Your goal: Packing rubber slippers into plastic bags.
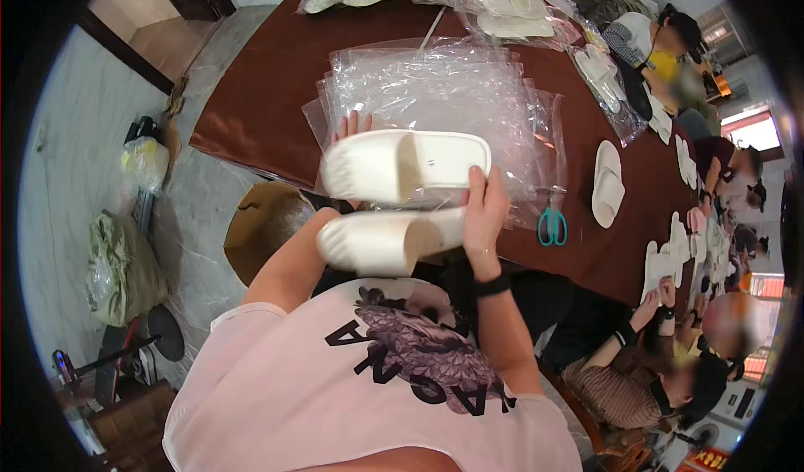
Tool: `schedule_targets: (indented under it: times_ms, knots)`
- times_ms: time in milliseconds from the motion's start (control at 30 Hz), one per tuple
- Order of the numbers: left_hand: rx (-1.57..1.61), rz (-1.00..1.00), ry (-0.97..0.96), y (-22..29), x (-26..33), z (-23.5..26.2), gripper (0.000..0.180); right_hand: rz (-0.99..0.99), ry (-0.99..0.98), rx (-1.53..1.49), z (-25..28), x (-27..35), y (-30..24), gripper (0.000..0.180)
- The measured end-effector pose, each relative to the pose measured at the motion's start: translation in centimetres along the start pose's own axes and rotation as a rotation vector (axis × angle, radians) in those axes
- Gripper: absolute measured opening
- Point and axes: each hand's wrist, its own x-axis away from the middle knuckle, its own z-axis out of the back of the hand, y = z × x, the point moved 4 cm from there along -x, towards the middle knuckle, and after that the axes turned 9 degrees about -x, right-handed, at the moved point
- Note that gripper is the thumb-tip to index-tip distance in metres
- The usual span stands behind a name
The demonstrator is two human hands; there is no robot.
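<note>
Two white slippers are up in front of my body, toes to the left: an upper slipper (pixel 368 167) and a lower slipper (pixel 364 244), both slightly blurred. My right hand (pixel 486 221) grips them at the heel ends, its fingertips on the upper sole. Behind the upper slipper is my left hand (pixel 353 125); only its stretched, parted fingers show past the slipper's far edge, and its palm is hidden. Beyond the slippers, a fanned stack of clear plastic bags (pixel 435 78) lies on the brown tabletop (pixel 260 95).
Teal-handled scissors (pixel 552 226) and a loose slipper (pixel 607 184) lie right of the bags. Bagged slippers (pixel 511 7) fill the far edge. An open cardboard box (pixel 251 229) stands left, below the table. Co-workers sit along the right, one with a striped top (pixel 615 388).
</note>
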Motion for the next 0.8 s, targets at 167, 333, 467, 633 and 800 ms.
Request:
schedule_targets:
  times_ms: [167, 333, 467, 633, 800]
  knots:
    - [0.001, 0.098, -0.009, 0.1, -0.6, 1.8, 0.059, -0.018, 0.438, 0.272, 9.1, -5.1, 12.0, 0.035]
    - [0.026, 0.127, -0.048, -0.6, 0.1, 1.6, 0.058, -0.109, 0.422, 0.044, 9.7, -6.1, 8.2, 0.037]
    - [0.104, 0.109, -0.058, -0.6, -0.7, 1.1, 0.060, -0.167, 0.397, 0.129, 6.8, -6.2, 8.9, 0.039]
    - [0.155, 0.116, -0.234, -3.0, -2.1, -0.5, 0.068, -0.131, 0.256, 0.300, 7.3, -5.4, 13.8, 0.031]
    - [0.362, -0.010, 0.006, -3.0, -2.8, 6.0, 0.043, 0.007, 0.395, 0.398, 14.2, -2.6, 11.8, 0.023]
